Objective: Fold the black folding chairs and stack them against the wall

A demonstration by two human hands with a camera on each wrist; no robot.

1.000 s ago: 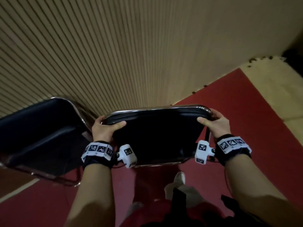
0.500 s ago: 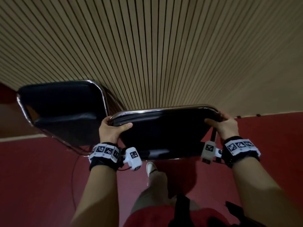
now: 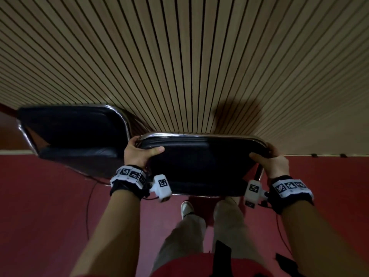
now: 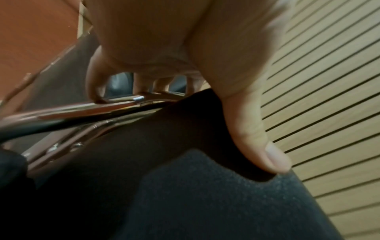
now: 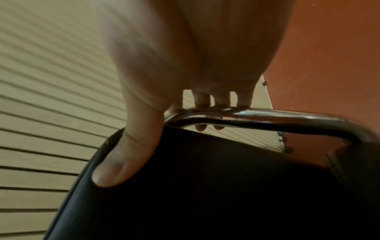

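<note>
- The left hand (image 3: 139,154) grips the top left corner of the held chair (image 3: 201,166). Its thumb presses the black pad and its fingers curl over the shiny frame (image 4: 86,110).
- The right hand (image 3: 273,164) grips the top right corner the same way.
- Keep both grips tight and level, so the chair does not swing into the legs below.
- The stacked chair (image 3: 73,132) leans just to the left. Slide the held one close beside it.
- The wall (image 3: 199,66) is right behind. Set the feet down first, then lean the top back gently.
</note>
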